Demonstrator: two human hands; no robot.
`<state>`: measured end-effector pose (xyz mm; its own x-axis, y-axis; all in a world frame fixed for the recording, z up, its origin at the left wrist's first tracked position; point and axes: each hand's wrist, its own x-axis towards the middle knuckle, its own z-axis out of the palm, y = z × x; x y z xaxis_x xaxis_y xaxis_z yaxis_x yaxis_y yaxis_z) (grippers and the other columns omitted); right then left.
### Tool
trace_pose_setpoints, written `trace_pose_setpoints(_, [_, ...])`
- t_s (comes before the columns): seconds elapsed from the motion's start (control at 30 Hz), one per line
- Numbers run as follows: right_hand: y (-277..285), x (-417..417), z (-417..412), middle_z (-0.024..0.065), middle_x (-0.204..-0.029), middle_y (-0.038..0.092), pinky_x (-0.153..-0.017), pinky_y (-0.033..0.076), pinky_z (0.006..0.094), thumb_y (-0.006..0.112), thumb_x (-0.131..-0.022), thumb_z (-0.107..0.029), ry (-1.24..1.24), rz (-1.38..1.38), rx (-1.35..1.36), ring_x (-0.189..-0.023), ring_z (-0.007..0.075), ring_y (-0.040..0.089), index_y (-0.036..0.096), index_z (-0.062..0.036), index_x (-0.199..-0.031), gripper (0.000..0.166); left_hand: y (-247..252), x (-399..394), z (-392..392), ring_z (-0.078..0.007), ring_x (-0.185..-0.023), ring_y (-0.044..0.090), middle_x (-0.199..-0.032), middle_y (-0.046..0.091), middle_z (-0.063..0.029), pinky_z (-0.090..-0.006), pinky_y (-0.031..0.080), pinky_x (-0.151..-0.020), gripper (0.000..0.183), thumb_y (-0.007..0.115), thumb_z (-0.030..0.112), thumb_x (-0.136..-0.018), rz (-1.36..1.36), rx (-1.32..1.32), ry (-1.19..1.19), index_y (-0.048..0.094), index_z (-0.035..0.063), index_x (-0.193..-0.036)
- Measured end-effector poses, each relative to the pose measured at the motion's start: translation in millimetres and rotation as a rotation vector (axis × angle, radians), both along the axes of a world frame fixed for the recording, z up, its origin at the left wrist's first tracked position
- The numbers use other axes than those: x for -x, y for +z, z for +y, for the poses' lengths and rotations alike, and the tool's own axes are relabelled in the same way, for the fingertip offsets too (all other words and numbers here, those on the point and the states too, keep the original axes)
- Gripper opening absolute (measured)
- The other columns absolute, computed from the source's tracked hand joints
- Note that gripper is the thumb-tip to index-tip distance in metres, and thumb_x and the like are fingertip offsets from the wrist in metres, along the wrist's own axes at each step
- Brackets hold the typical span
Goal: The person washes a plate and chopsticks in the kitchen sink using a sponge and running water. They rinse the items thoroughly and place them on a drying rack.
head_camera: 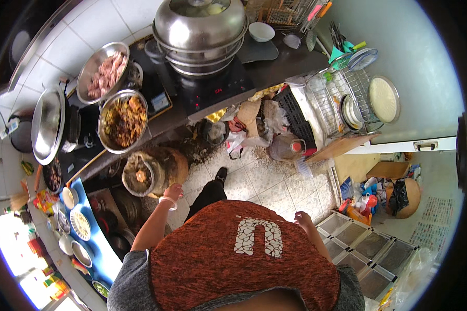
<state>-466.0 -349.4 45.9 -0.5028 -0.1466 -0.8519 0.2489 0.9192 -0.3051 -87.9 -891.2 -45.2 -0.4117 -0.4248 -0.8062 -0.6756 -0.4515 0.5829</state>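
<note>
My left hand [174, 191], with a pale bangle at the wrist, hangs beside a worn gas cylinder [140, 175] below the counter; whether they touch is unclear. At my right side, over the tiled floor, is my right hand [303, 218], its fingers partly curled and nothing visible in it. On the counter are a steel bowl of raw meat pieces [108, 74] and a steel bowl of chopped brown and yellow food [125, 120]. A lidded steel steamer pot [202, 39] stands on a lit induction cooktop [218, 91]. An empty-looking steel basin [48, 125] leans at the left.
A plastic jug with a red cap [286, 147], bags and a black crate [295, 116] crowd the floor under the counter. To the right are a wire dish rack [350, 85] and a clear-panelled storage cabinet [367, 245]. Dishes stand on a blue surface [97, 229] at left.
</note>
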Motion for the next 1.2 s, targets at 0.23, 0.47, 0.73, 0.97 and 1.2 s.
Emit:
trace_pose_setpoints(0.23, [0.7,22.1,-68.5,0.0079,-0.082,0.063,-0.056,0.050,0.0285,0.053,-0.090,-0.012,-0.196,-0.048,0.254,-0.066,0.0166,0.062,0.055,-0.0059,-0.109,0.020,21.4,52.0,-44.9,-0.0243,-0.086,0.065,-0.085,0.068,-0.0094,-0.0377,0.051,-0.073,0.022,0.048,0.013,-0.087,-0.203,0.332,-0.543,0.058,0.0082,-0.105])
trace_pose_setpoints(0.47, [-18.0,24.9,-55.5,0.0114,-0.098,0.068,-0.082,0.050,0.0342,0.063,-0.084,-0.021,0.356,0.061,-0.091,-0.093,0.0274,0.064,0.063,-0.0099,-0.106,0.025,-30.6,50.1,-58.7,-0.0295,-0.088,0.064,-0.095,0.066,-0.0131,-0.0394,0.051,-0.072,0.021,0.052,0.015,-0.085,-0.151,0.439,-0.666,0.059,0.0089,-0.104])
trace_pose_setpoints(0.73, [-33.4,131.6,-64.3,0.0069,-0.081,0.067,-0.062,0.053,0.0322,0.055,-0.085,-0.011,0.563,0.057,0.013,-0.065,0.0169,0.064,0.063,-0.0079,-0.096,0.013,-11.2,39.1,-24.8,-0.0221,-0.072,0.064,-0.079,0.064,-0.0133,-0.0354,0.049,-0.060,0.013,0.057,0.011,-0.085,-0.245,0.354,-0.297,0.058,0.0089,-0.097])
trace_pose_setpoints(0.97, [-45.8,241.2,-123.6,0.0085,-0.080,0.065,-0.055,0.051,0.0292,0.055,-0.090,-0.020,-0.012,-0.084,0.119,-0.064,0.0167,0.064,0.059,-0.0081,-0.101,0.017,17.6,54.8,13.5,-0.0210,-0.060,0.063,-0.074,0.064,-0.0097,-0.0342,0.051,-0.053,0.010,0.056,0.010,-0.085,0.342,-0.089,0.068,0.059,0.0038,-0.093])
trace_pose_setpoints(1.2, [-46.0,300.4,-149.3,0.0086,-0.084,0.065,-0.057,0.052,0.0315,0.055,-0.091,-0.017,0.196,-0.187,0.095,-0.068,0.0177,0.064,0.057,-0.0065,-0.105,0.018,16.0,104.4,48.1,-0.0182,-0.066,0.066,-0.081,0.066,-0.0086,-0.0309,0.053,-0.057,0.015,0.058,0.011,-0.085,-0.062,0.117,0.024,0.059,0.0058,-0.099])
